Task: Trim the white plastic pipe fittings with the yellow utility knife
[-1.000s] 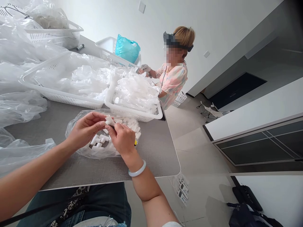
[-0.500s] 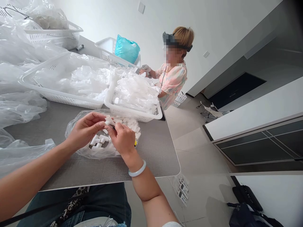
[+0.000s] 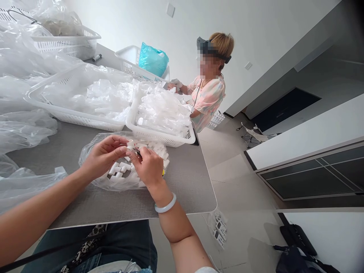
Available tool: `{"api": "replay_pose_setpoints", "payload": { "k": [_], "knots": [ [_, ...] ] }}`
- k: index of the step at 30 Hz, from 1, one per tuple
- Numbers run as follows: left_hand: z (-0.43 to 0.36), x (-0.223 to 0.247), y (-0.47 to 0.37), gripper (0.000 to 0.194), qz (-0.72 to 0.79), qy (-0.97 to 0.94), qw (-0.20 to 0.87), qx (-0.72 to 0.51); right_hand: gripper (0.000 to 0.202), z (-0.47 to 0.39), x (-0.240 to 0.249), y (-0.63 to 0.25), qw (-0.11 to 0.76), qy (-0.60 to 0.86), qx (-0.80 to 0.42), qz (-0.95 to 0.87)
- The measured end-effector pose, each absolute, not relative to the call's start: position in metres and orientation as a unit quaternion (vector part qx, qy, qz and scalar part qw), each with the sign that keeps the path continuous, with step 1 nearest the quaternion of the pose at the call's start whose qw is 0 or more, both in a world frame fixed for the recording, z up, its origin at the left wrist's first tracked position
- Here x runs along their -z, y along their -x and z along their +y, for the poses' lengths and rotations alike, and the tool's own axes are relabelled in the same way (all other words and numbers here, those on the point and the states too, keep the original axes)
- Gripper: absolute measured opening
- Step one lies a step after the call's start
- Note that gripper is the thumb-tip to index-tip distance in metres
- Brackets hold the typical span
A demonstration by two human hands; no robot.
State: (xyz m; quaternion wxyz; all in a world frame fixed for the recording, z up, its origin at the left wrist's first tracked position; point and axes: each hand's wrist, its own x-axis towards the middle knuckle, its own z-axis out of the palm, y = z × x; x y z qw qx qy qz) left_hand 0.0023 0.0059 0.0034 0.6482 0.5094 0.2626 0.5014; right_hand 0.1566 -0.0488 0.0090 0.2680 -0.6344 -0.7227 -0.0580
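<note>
At the far left we note crumpled plastic bags (image 3: 25, 129) heaped on the grey table (image 3: 190, 182). Next to them stands a large white basket (image 3: 82, 120) filled with clear film. Nearer the worker, a clear bag (image 3: 98, 184) lies spread, with loose white fittings (image 3: 121, 168) in or on it; we cannot tell which.

We find the left hand (image 3: 104, 155) narrowed, thumb and fingers pinching a white fitting (image 3: 130, 143) above that pile. Just right of it, a slim dark item (image 3: 138, 153) shows at the fingers of the right hand (image 3: 150, 165), which is curled tight around it. A yellow piece (image 3: 163, 172) shows past that hand; we cannot confirm that it belongs to the dark item.

We judge the step in hand to be close work on this one fitting, the left hand steadying, the right working. In our view the next move calls for a firm left pinch, small controlled right-hand strokes, and the left fingertips clear of the dark item.

Beyond, to the right, we record a co-worker (image 3: 210, 94).
</note>
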Motion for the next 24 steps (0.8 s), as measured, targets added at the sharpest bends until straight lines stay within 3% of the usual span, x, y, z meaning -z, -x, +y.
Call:
{"api": "replay_pose_setpoints", "payload": {
  "k": [16, 24],
  "knots": [
    [0.0089, -0.0077, 0.0032, 0.033, 0.310, -0.513, 0.674, -0.433, 0.044, -0.0488, -0.0112, -0.1596, 0.282, 0.636, 0.123, -0.708],
    [0.0064, -0.0075, -0.0020, 0.028, 0.279, -0.538, 0.644, -0.466, 0.038, -0.0508, -0.0154, -0.1557, 0.245, 0.657, 0.080, -0.709]
  ]
}}
